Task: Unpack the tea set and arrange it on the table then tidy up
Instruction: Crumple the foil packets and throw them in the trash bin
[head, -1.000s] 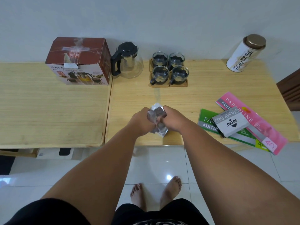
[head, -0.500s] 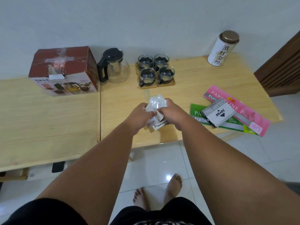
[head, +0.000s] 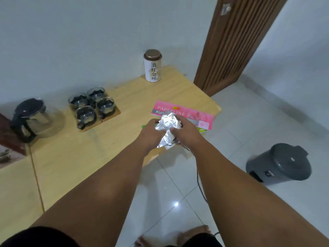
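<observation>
Both hands hold a crumpled wad of clear plastic wrapping above the table's front right edge. My left hand grips it from the left, my right hand from the right. On the wooden table a glass teapot with a black lid and handle stands at the left. Beside it several glass cups sit on wooden coasters. The red tea set box shows only partly at the far left edge.
A white tea tin stands at the table's back right corner. A pink paper pad lies behind my hands. On the tiled floor at right stands a grey pedal bin, lid closed. A brown slatted door is behind.
The view has swung to the right: the table and tea set slid left, the bin and door came into sight. My hands still clutch the wrapping, carried toward the table's right end.
</observation>
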